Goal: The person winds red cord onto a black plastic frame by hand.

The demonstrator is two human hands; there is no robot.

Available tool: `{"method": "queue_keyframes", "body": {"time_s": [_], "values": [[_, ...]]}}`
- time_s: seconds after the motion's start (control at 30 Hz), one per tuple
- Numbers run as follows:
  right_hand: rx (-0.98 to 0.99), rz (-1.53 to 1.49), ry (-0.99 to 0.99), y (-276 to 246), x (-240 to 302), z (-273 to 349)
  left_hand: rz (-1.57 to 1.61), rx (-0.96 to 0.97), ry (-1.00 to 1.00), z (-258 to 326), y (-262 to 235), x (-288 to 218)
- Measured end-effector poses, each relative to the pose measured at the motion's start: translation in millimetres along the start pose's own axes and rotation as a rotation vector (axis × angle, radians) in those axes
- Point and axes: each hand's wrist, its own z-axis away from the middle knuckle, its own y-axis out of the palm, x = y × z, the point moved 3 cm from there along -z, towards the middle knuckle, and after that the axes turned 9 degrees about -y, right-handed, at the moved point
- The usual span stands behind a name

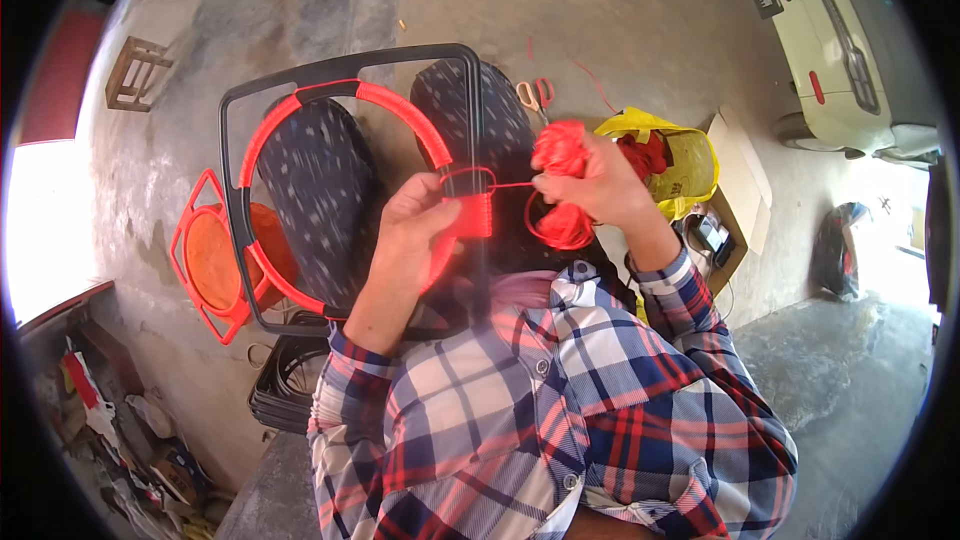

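Observation:
On my lap leans a black frame (pixel 228 160), a rounded square with a round ring inside it. Red cord wrapping (pixel 400 112) covers much of the ring, with bare black stretches between. My left hand (pixel 402 225) grips the frame's right side, thumb on a tightly wound red section (pixel 474 216). Just above the thumb, a loose loop of cord circles the bar. A taut red strand (pixel 514 185) runs from there to my right hand (pixel 608 188), whose fingers close around a bundle of red cord (pixel 560 148). More cord (pixel 562 227) hangs below that hand.
Scissors (pixel 540 98) lie on the floor beyond my knees. A yellow bag (pixel 690 162) with red material and a cardboard box (pixel 745 190) stand right. At left are a red frame with an orange disc (pixel 213 255), stacked black frames (pixel 275 395) and a wooden stool (pixel 138 74). A vehicle (pixel 835 60) is far right.

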Motion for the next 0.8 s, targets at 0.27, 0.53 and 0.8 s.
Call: {"method": "queue_keyframes", "body": {"time_s": [0.27,0.53,0.8], "values": [[-0.154,-0.667,0.076,21.4,42.5,27.7,-0.074,-0.113,-0.092,-5.2,-11.6,5.9],[-0.648,-0.172,-0.081,-156.5,15.5,28.6,0.025,-0.016,-0.050,-2.7,-9.2,1.1],[-0.872,-0.415,-0.369,-233.0,-17.8,102.6,0.226,-0.018,-0.048,-11.7,-15.5,-3.2]]}}
